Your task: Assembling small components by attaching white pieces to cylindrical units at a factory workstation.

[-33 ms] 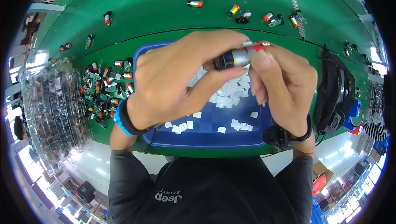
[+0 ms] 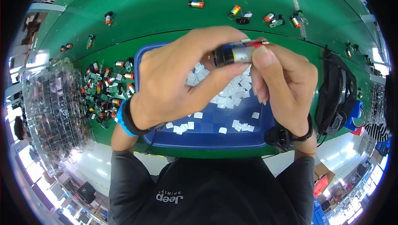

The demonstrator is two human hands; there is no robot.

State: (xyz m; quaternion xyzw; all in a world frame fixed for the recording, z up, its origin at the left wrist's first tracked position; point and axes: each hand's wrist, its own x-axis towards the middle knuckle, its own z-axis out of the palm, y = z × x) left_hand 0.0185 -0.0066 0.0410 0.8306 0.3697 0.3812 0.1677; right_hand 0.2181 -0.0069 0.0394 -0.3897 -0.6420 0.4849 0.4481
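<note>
Above a blue tray (image 2: pixel 207 141), both hands hold a small cylindrical battery assembly (image 2: pixel 242 54) with a silver and yellow wrap, a black end and red wiring. My left hand (image 2: pixel 174 76) pinches its black end between thumb and fingers. The fingers of my right hand (image 2: pixel 286 71) are closed on the other end, the thumb pressed near the red wires. My fingers hide part of the assembly. Under the hands, the tray bears many small white square pieces (image 2: pixel 226 98), some loose near its front edge.
Left of the tray lies a heap of battery and circuit-board assemblies (image 2: pixel 105 88), beside stacked clear plastic trays (image 2: pixel 54 109). More assemblies, such as one battery with a board (image 2: pixel 196 4), lie across the green table (image 2: pixel 157 1). A black bag (image 2: pixel 336 90) is at the right.
The battery assembly and my left hand have shifted slightly upward, and the assembly has turned a little. My right hand stays nearly in place.
</note>
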